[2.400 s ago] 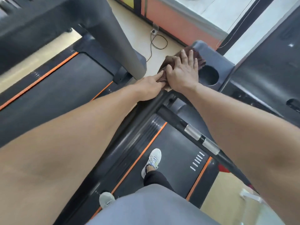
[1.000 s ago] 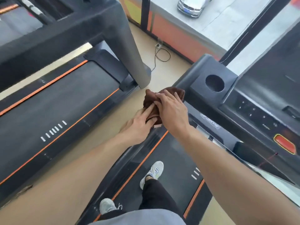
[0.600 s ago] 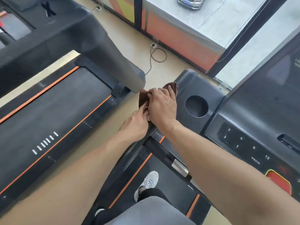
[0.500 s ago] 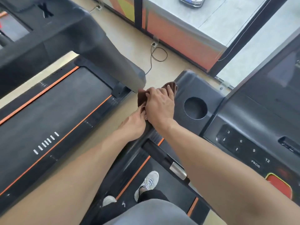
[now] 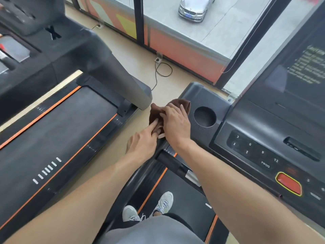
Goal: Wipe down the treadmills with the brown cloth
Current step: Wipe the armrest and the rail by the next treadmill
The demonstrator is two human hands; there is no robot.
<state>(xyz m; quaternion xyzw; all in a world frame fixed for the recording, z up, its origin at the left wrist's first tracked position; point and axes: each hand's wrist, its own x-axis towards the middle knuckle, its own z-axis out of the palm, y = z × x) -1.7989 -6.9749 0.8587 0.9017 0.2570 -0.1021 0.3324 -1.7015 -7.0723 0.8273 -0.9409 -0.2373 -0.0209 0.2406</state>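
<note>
Cloth: brown cloth (image 5: 182,103) is lying bunched on the left front corner of the near treadmill's console (image 5: 246,124), just left of the round cup holder (image 5: 204,116); part of it is hanging off the console edge toward the floor gap.
Right hand: right hand (image 5: 175,123) is lying palm-down on the cloth, fingers fairly straight and spread, pressing it against the console corner; grip is flat on the cloth, not curled round it.
Left hand: left hand (image 5: 143,143) is reaching in from the left, index finger extended and touching the hanging lower part of the cloth; other fingers are loosely bent, whether they are pinching cloth cannot be told.
Near treadmill: person is standing on its belt (image 5: 184,199), two grey sneakers (image 5: 162,202) showing below; handlebar (image 5: 177,166) with a silver sensor patch is running under the right forearm; keypad with numbers and PROG plus a red stop button (image 5: 288,184) is sitting right of the cup holder.
Neighbour treadmill: second treadmill (image 5: 52,131) is standing to the left, black belt with orange side stripes, its grey upright (image 5: 121,81) ending close to the cloth without touching it.
Floor: beige floor (image 5: 133,55) is showing between the machines, a black cable (image 5: 161,69) looping from a wall socket.
Window: glass ahead is showing a silver car (image 5: 193,7) outside.
</note>
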